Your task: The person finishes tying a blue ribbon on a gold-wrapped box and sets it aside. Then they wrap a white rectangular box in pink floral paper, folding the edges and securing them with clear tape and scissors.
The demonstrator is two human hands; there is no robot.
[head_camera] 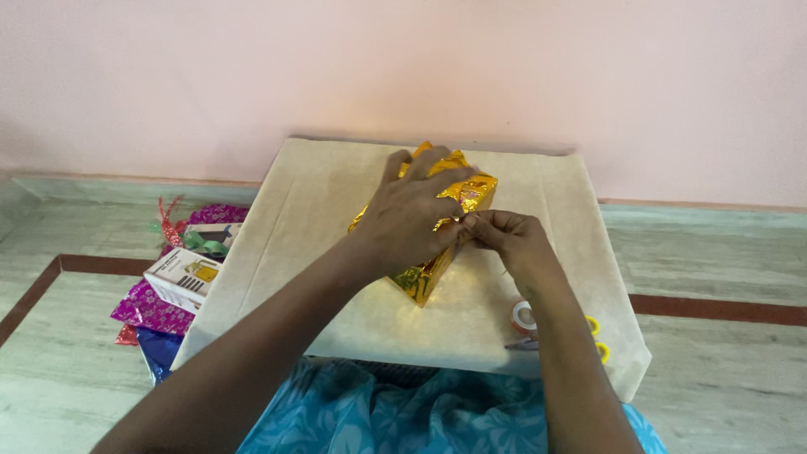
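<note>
A box wrapped in shiny gold foil paper lies on a beige cardboard sheet in front of me. My left hand rests flat over the top of the gold parcel, fingers spread and pressing the paper down. My right hand sits at the parcel's right side, fingertips pinched at the foil edge beside my left thumb. Whether a strip of tape is between those fingers cannot be made out.
A roll of clear tape and yellow-handled scissors lie near the sheet's front right. On the floor at left are a small white box, magenta and blue wrapping sheets and ribbons. A pink wall rises behind.
</note>
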